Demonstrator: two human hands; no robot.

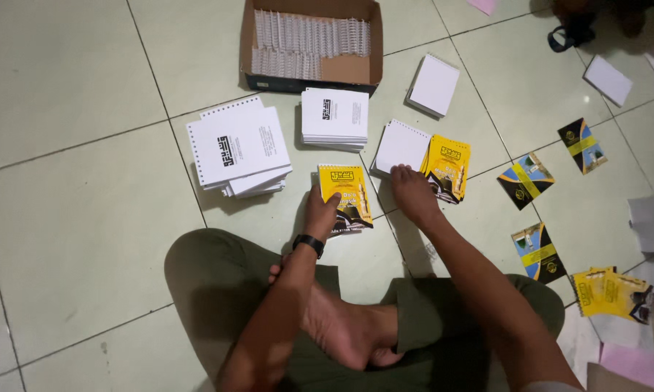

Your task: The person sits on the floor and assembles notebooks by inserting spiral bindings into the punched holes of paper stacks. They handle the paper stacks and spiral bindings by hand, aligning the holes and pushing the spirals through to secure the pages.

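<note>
— What is the floor like?
— Pale, glossy floor tiles [65,87], large squares with thin dark grout lines [147,65] running slantwise across the view.

— How is the light?
— Dim and soft; it falls from above and leaves a faint sheen on the tiles, while the top right corner sinks into shadow [617,22].

— Any walls, windows or furniture?
— None come into view; the tiled floor fills it from edge to edge
</note>
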